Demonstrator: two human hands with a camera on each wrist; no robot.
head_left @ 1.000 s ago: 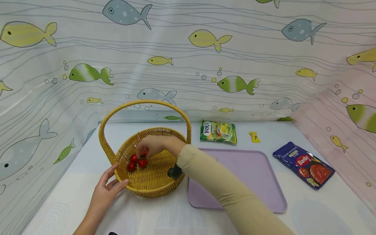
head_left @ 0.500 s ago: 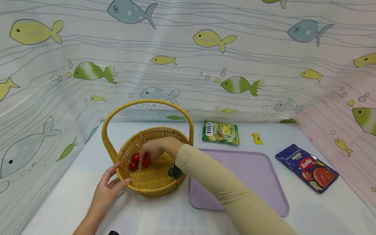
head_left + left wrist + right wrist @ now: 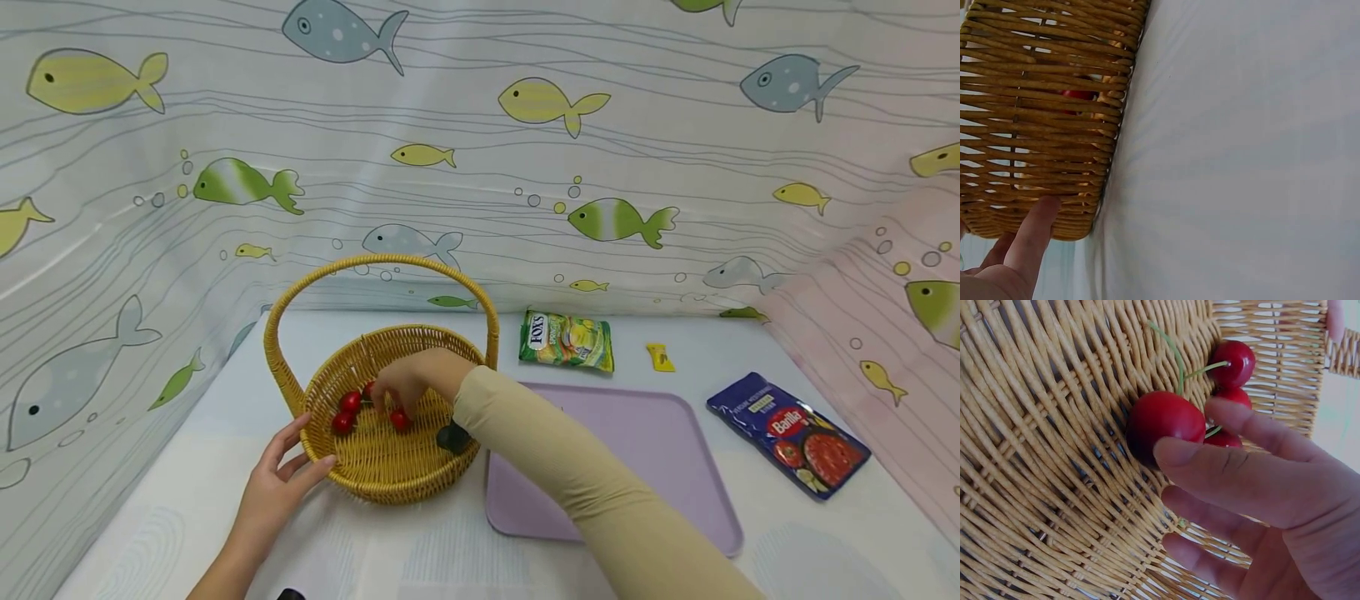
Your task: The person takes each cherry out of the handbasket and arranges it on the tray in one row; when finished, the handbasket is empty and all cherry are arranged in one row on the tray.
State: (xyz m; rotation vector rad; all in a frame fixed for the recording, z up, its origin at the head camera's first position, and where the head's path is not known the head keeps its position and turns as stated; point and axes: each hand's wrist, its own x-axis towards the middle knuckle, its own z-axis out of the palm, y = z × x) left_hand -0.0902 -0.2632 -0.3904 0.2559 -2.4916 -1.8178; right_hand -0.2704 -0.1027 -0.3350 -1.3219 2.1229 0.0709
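Observation:
My right hand point(image 3: 408, 379) reaches down inside a yellow wicker basket point(image 3: 390, 487). Its thumb and index finger pinch a red cherry point(image 3: 1163, 422) with a green stem; the other fingers spread below it in the right wrist view. Three more cherries point(image 3: 1235, 362) lie close behind, partly covered by the index finger, and show at the basket's left side point(image 3: 343, 423) in the head view. My left hand point(image 3: 277, 479) rests at the basket's front left rim, thumb and fingers spread. One straight finger point(image 3: 1035, 234) touches the outer weave in the left wrist view.
A lilac tray point(image 3: 697, 492) lies right of the basket, partly under my right sleeve. Behind it are a green Fox's candy bag point(image 3: 566, 340) and a small yellow packet point(image 3: 661, 357). A blue Barilla pouch point(image 3: 787, 433) lies far right. The tall basket handle point(image 3: 382, 259) arches behind my right hand.
My right hand has moved slightly right inside the basket, and one cherry has come away from the others with it. The left hand stays at the rim. The head view has shifted slightly.

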